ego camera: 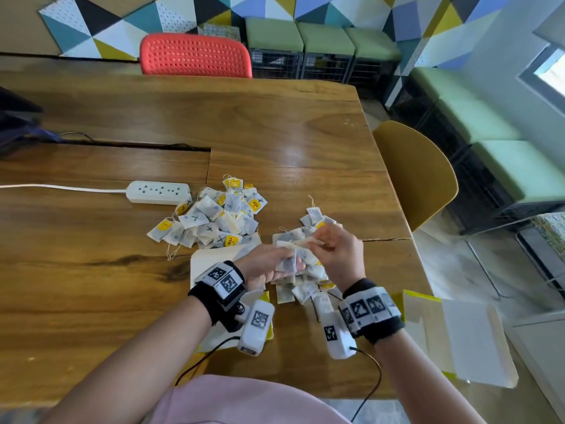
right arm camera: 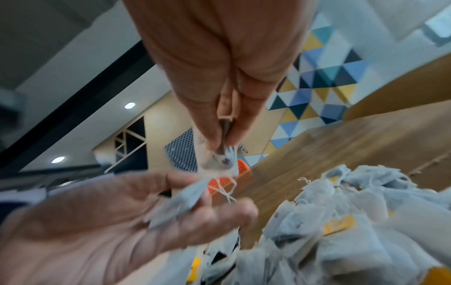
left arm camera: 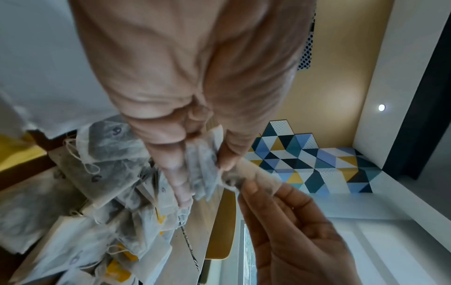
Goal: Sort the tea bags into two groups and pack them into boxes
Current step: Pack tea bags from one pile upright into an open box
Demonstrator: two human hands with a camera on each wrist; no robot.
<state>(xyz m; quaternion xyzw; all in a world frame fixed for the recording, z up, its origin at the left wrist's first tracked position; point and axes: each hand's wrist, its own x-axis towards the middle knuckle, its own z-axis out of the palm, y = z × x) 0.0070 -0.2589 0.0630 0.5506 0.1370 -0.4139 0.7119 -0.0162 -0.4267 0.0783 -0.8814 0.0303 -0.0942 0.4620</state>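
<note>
Left hand point(ego camera: 269, 266) fingers point(left arm camera: 180, 185) round tea bags point(left arm camera: 202, 165); right hand point(ego camera: 339, 249) fingers point(right arm camera: 207, 135) pinching one bag point(right arm camera: 217, 164).

A white power strip point(ego camera: 159, 192) lies on the wooden table point(ego camera: 275, 127), with a red chair point(ego camera: 195, 55) and yellow chair point(ego camera: 419, 175) beside it

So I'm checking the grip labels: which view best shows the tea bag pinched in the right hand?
The right wrist view: the tea bag hangs in full sight below the right hand's pinching fingertips. The left wrist view shows it blurred, next to the left hand. The head view shows only a pale strip.
</note>
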